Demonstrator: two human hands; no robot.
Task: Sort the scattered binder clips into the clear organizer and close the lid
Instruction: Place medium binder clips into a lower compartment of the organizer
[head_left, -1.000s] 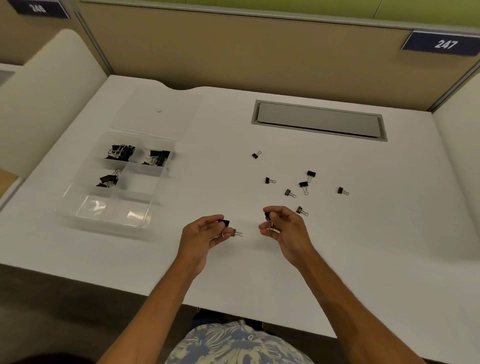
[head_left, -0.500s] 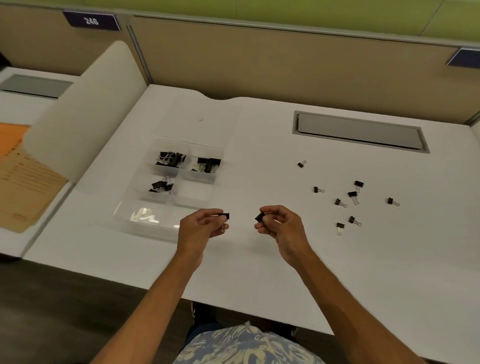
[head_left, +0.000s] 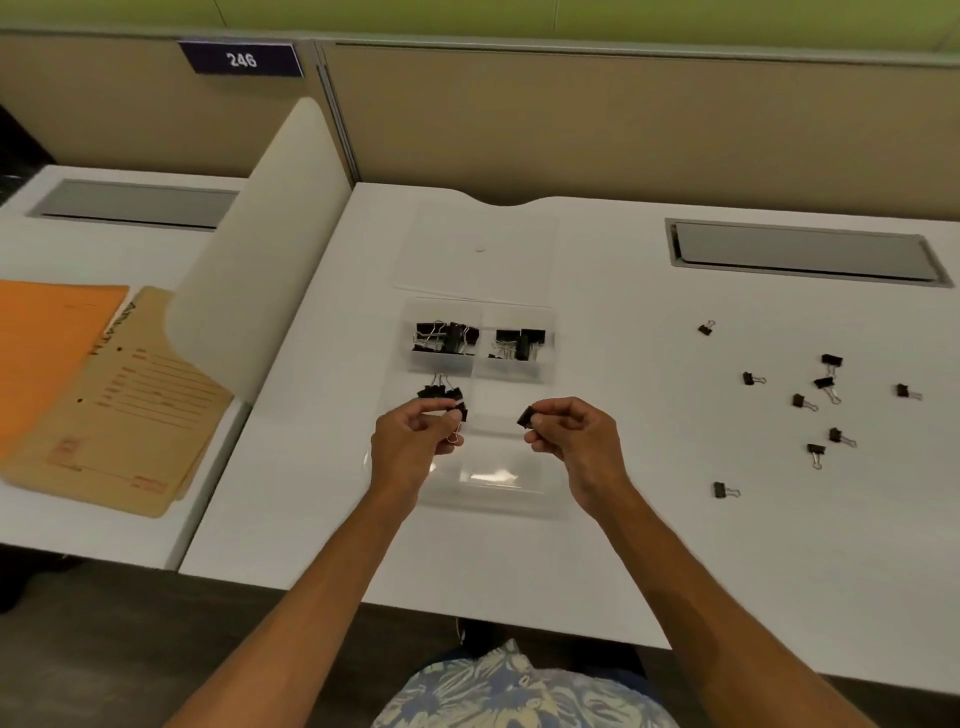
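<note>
The clear organizer (head_left: 550, 499) sits on the white desk with its lid (head_left: 483, 249) folded open behind it. Black binder clips fill its two back compartments (head_left: 447, 338), and a few lie in the middle left one (head_left: 434, 391). My left hand (head_left: 410, 447) pinches a black binder clip (head_left: 460, 413) over the middle left compartment. My right hand (head_left: 576, 441) pinches another black clip (head_left: 525, 417) over the organizer's middle right part. Several loose clips (head_left: 826, 387) lie scattered on the desk to the right.
A grey cable hatch (head_left: 805, 252) is set into the desk at the back right. A curved white divider (head_left: 260, 249) separates this desk from the left one, where tan and orange folders (head_left: 104, 384) lie. Beige partition panels stand behind.
Both hands, each holding a clip, have moved left from the open desk to above the organizer. The view has swung left, bringing the neighbouring desk and folders into sight.
</note>
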